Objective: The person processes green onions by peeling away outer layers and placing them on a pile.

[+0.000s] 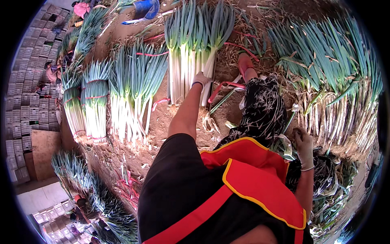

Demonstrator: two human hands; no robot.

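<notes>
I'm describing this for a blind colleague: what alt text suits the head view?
A person's pale-gloved left hand touches long green-and-white leeks laid side by side; the gloved right hand is near a heap of brown-streaked leeks.

Leek stalks (185, 77): smooth, slight gloss. Leaves (185, 30): matt, waxy look. Left glove (200, 79), right glove (305, 153): matt cloth. Apron (260, 188): matt cloth, smooth face. Ribbon (214, 93): glossy plastic look. Ground (158, 123): rough, dry earth. Board (45, 151) by ground's left edge: matt, wood look. Crates (35, 78): plastic look.
</notes>
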